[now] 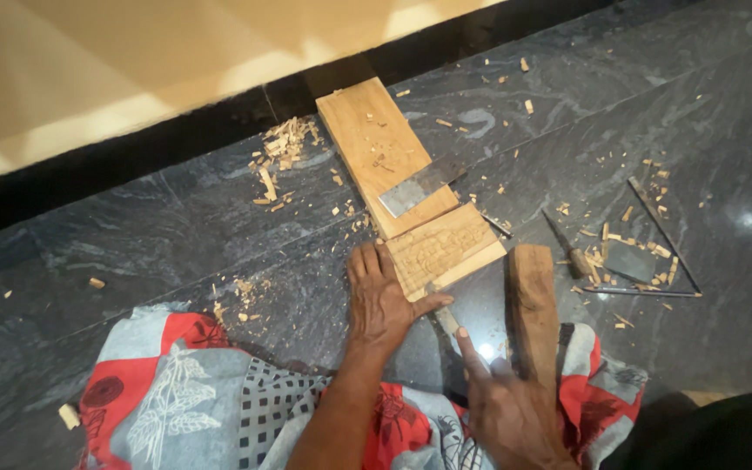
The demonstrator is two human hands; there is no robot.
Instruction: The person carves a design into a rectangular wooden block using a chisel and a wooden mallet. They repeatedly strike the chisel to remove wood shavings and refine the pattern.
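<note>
Left hand [380, 300] lies flat, fingers spread, pinning the carved block [446, 250] to the floor [176, 235]. Right hand [506, 405], below the block, grips a wooden mallet [533, 305] and seemingly a chisel [446, 320] whose tip meets the block's near edge. Carving looks partly done: shallow pattern cut, edges plain. A long plank [376, 148] butts the block's far side, a flat blade [419, 185] on it. Chips [285, 148] lie left of the plank, spare tools [628, 257] right of the block. No containers visible.
</note>
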